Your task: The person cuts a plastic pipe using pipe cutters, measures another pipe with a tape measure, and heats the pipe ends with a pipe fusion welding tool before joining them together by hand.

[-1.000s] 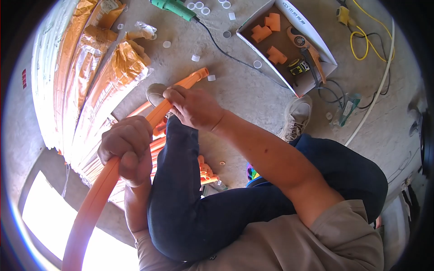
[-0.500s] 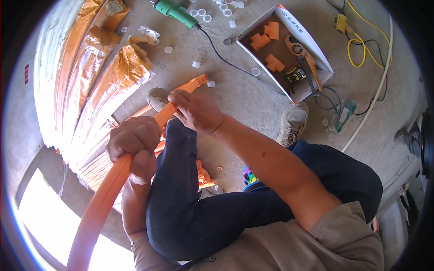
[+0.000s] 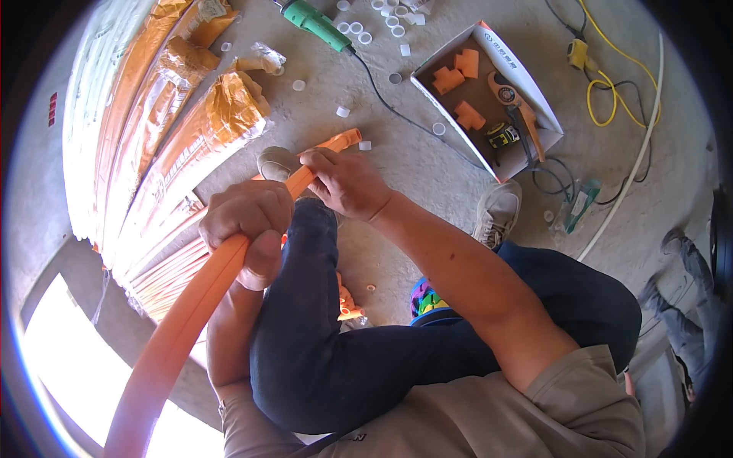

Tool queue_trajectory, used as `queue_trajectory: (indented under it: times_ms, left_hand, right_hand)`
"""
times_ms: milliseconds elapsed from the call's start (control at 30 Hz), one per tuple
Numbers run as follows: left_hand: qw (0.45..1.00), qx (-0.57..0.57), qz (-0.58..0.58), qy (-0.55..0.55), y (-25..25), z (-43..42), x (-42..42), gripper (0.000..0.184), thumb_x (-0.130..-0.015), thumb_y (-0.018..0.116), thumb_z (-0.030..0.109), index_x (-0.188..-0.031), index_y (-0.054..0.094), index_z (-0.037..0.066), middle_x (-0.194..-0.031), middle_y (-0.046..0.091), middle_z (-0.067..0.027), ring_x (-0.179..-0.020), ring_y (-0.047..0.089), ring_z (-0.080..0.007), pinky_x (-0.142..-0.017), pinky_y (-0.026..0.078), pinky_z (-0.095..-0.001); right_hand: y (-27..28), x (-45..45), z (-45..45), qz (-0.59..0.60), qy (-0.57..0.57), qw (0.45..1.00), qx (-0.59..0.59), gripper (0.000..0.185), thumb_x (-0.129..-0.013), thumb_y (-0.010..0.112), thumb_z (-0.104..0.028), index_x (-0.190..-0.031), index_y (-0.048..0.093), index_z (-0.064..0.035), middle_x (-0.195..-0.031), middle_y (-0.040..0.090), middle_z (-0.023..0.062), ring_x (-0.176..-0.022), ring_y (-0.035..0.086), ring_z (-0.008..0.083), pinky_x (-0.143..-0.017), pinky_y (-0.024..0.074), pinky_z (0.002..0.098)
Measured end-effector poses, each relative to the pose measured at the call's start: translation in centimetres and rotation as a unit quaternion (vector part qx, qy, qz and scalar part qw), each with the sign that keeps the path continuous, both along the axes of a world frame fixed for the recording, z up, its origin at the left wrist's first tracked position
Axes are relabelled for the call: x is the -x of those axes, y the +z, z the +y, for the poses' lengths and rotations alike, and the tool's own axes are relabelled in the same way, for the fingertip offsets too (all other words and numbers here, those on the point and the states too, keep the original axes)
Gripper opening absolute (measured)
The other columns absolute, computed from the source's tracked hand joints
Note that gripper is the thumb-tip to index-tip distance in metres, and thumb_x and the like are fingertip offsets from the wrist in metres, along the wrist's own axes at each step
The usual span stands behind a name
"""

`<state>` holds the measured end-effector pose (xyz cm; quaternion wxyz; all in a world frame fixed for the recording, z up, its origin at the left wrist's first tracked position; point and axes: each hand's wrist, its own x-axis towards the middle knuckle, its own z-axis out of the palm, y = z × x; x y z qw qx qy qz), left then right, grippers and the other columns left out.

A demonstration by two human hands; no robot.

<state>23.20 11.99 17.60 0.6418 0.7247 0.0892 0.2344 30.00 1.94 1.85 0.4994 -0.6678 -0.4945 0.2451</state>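
A long orange pipe [image 3: 172, 336] runs slantwise from the lower left edge up past my knee. My left hand [image 3: 248, 229] is wrapped around it in a fist, thumb along the near side. Farther up, my right hand [image 3: 347, 183] grips the pipe near its upper part, fingers curled over it. An orange pipe end [image 3: 347, 139] shows just beyond the right hand; the hand hides whether it belongs to the same piece. One shoe [image 3: 276, 162] is right behind the pipe.
Wrapped pipe bundles [image 3: 206, 114] lie at left. A green corded tool [image 3: 317, 24] and white plastic rings [image 3: 365, 38] are on the floor. A cardboard box [image 3: 527, 72] holds orange tee fittings [image 3: 468, 116], an orange-handled cutter [image 3: 525, 114] and a tape measure [image 3: 502, 136]. Another person's legs [image 3: 691, 298] show at right.
Both hands and the pipe appear slightly farther right in view, as does the floor scene. Both hands keep their grip. At the right edge, more of another person's legs has come into view.
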Motion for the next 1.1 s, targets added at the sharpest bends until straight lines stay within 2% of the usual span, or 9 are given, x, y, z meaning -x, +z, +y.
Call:
queue_trajectory:
  times_ms: [333,467,533,600,667,733,900,1000,1100]
  left_hand:
    - [0.998,0.040,-0.035,-0.014,-0.8,0.4,0.5,0.034,-0.087,0.065,0.013,-0.064,0.040,0.009,-0.053,0.045,-0.0031,-0.045,0.042,-0.0141,-0.044,0.034,-0.0289]
    - [1.000,0.004,-0.025,0.012,-0.8,0.6,0.8,0.022,-0.078,0.057,0.002,-0.064,0.040,0.005,-0.053,0.045,-0.0057,-0.046,0.044,-0.0162,-0.044,0.036,-0.0286]
    - [0.996,-0.077,0.021,0.040,-1.1,0.9,1.2,0.021,-0.079,0.055,0.001,-0.065,0.040,0.004,-0.054,0.046,-0.0063,-0.048,0.045,-0.0160,-0.046,0.037,-0.0286]
    - [0.999,0.045,-0.010,0.013,-0.8,1.1,1.1,0.020,-0.081,0.053,0.000,-0.066,0.040,0.004,-0.057,0.047,-0.0059,-0.052,0.046,-0.0145,-0.049,0.038,-0.0279]
    - [1.000,0.009,0.009,0.013,-0.6,1.2,1.4,0.018,-0.087,0.051,0.008,-0.072,0.044,0.004,-0.062,0.047,-0.0063,-0.054,0.043,-0.0149,-0.054,0.039,-0.0307]
    - [1.000,-0.028,-0.003,0.002,-1.0,1.6,1.9,0.011,-0.089,0.050,0.006,-0.079,0.052,0.000,-0.065,0.052,-0.0076,-0.056,0.048,-0.0157,-0.055,0.041,-0.0301]
    - [0.998,-0.005,0.028,0.051,-0.3,1.3,2.5,0.005,-0.088,0.059,0.004,-0.085,0.060,0.000,-0.073,0.060,-0.0037,-0.069,0.059,-0.0120,-0.062,0.048,-0.0274]
    - [0.997,0.009,0.008,0.081,-0.6,1.1,2.5,0.011,-0.087,0.067,0.009,-0.090,0.065,-0.001,-0.077,0.065,-0.0039,-0.072,0.059,-0.0099,-0.065,0.050,-0.0280]
    - [0.992,-0.019,-0.008,0.122,-0.1,0.8,2.9,0.020,-0.087,0.072,0.015,-0.095,0.067,-0.003,-0.078,0.065,-0.0008,-0.073,0.056,-0.0069,-0.067,0.050,-0.0272]
  right_hand:
    - [0.0,-0.4,0.2,-0.037,-0.005,0.999,-0.012,0.033,-0.087,0.070,-0.018,-0.115,0.055,-0.0094,-0.104,0.068,0.0075,-0.085,0.069,0.0313,-0.069,0.0562,0.0398]
    - [2.4,-2.5,0.3,-0.054,0.089,0.990,0.101,0.037,-0.088,0.069,-0.021,-0.121,0.057,-0.0081,-0.110,0.068,0.0110,-0.096,0.067,0.0328,-0.081,0.0545,0.0430]
    - [4.9,-4.6,0.4,-0.082,0.134,0.977,0.145,0.040,-0.089,0.068,-0.022,-0.125,0.058,-0.0078,-0.114,0.068,0.0127,-0.102,0.066,0.0332,-0.087,0.0534,0.0438]
    - [8.0,-7.8,1.2,-0.116,0.154,0.948,0.252,0.048,-0.090,0.066,-0.021,-0.135,0.056,-0.0085,-0.124,0.065,0.0160,-0.111,0.064,0.0336,-0.097,0.0489,0.0447]
    - [12.8,-10.5,1.5,-0.167,0.171,0.940,0.244,0.056,-0.088,0.068,-0.019,-0.140,0.053,-0.0094,-0.133,0.061,0.0169,-0.112,0.065,0.0295,-0.094,0.0519,0.0416]
    - [18.5,-12.0,1.6,-0.108,0.199,0.962,0.152,0.061,-0.084,0.073,-0.020,-0.141,0.052,-0.0089,-0.133,0.062,0.0161,-0.104,0.068,0.0239,-0.086,0.0550,0.0374]
    - [27.8,-8.3,1.1,-0.083,0.223,0.971,-0.037,0.057,-0.084,0.076,-0.025,-0.135,0.057,-0.0090,-0.109,0.070,0.0119,-0.079,0.067,0.0177,-0.077,0.0554,0.0312]
    - [30.3,-6.1,1.4,-0.134,0.205,0.968,0.053,0.048,-0.086,0.076,-0.027,-0.128,0.062,-0.0076,-0.097,0.071,0.0091,-0.078,0.067,0.0163,-0.076,0.0550,0.0308]
    - [29.4,-4.7,2.0,-0.085,0.237,0.967,0.033,0.036,-0.090,0.073,-0.025,-0.119,0.065,-0.0039,-0.093,0.071,0.0086,-0.082,0.067,0.0163,-0.079,0.0546,0.0312]
